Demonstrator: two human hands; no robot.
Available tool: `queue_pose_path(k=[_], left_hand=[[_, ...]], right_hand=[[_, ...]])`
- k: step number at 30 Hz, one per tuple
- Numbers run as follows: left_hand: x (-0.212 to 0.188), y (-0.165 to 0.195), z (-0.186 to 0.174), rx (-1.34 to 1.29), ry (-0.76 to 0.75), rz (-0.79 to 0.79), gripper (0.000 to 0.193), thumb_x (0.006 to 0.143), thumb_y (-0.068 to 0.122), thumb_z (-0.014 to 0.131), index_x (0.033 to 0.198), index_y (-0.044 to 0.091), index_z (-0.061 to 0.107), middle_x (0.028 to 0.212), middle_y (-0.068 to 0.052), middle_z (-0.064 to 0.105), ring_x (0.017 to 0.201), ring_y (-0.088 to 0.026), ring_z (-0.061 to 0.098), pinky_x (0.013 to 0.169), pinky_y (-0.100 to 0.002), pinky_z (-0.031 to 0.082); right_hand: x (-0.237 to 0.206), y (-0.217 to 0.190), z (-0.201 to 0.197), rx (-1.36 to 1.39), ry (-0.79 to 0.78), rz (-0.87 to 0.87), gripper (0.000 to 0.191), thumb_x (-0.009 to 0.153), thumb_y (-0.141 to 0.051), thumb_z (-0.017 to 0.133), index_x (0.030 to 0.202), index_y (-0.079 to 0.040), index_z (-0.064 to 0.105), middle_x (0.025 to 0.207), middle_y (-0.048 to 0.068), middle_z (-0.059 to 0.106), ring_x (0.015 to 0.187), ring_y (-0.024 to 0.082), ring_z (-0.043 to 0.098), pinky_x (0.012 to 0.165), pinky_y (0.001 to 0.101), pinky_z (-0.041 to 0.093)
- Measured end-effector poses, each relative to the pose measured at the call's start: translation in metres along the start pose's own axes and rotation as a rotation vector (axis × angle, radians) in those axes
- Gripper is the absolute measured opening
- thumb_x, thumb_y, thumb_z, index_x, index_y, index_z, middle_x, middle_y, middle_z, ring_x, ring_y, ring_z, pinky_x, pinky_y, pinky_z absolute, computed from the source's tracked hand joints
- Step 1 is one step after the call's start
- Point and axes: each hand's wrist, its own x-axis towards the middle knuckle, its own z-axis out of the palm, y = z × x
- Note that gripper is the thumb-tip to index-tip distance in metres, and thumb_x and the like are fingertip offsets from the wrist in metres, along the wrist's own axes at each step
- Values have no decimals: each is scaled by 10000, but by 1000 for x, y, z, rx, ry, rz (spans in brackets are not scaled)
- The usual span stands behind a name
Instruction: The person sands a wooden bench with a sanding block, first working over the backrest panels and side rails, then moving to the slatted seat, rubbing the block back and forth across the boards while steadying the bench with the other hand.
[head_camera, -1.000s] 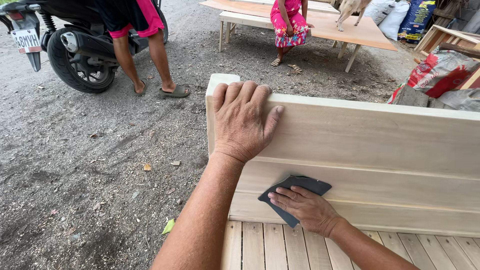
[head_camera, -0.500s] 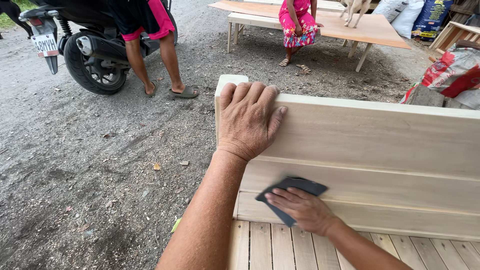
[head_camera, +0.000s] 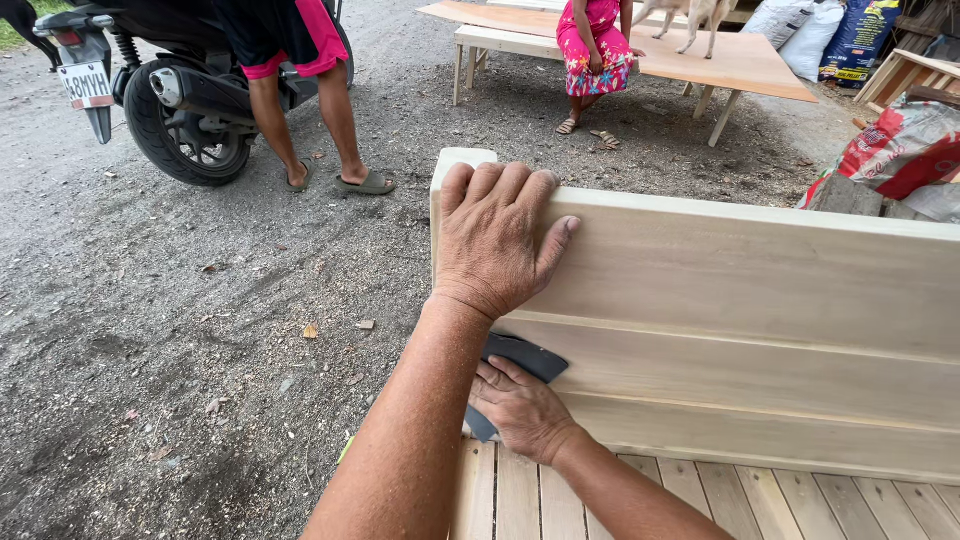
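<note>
**Pale timber, dark abrasive sheet**

Pale, smooth-planed boards make up the bench backrest (head_camera: 740, 300), stiff and heavy, best steadied at its top corner. There the left hand (head_camera: 495, 240) lies flat, fingers together and curled over the edge. Lower down, the right hand (head_camera: 520, 410) presses a dark sanding sheet (head_camera: 525, 358), thin, floppy and probably gritty, against a lower board, fingers spread on it. The forearm hides part of the sheet. Slatted seat (head_camera: 700, 500) below; gravel ground (head_camera: 150, 350) beside.
</note>
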Motion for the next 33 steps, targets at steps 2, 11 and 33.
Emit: queue_pose_path(k=[2, 11, 33], left_hand=[[0, -1, 0, 5, 14, 10, 414, 969, 475, 615, 1183, 122, 646, 1112, -64, 604, 1127, -259, 539, 1084, -480, 309], [2, 11, 4, -24, 50, -79, 472, 930, 538, 642, 1154, 123, 646, 1094, -74, 601, 1114, -278, 526, 1090, -491, 289], [0, 11, 7, -9, 129, -83, 465, 912, 552, 683, 1118, 135, 664, 1076, -63, 617, 1106, -280, 543, 1068, -489, 307]], right_hand=[[-32, 16, -5, -62, -3, 18, 639, 866, -136, 554, 1503, -146, 503, 1617, -30, 430, 1499, 152, 342, 1249, 400, 180], [-171, 78, -32, -286, -139, 110, 727, 809, -176, 566, 1525, -217, 453, 1604, -99, 404, 1447, 124, 352, 1221, 404, 166], [-137, 60, -32, -405, 105, 165, 710, 844, -188, 551, 1544, -275, 467, 1641, -66, 378, 1540, 188, 230, 1250, 441, 65]])
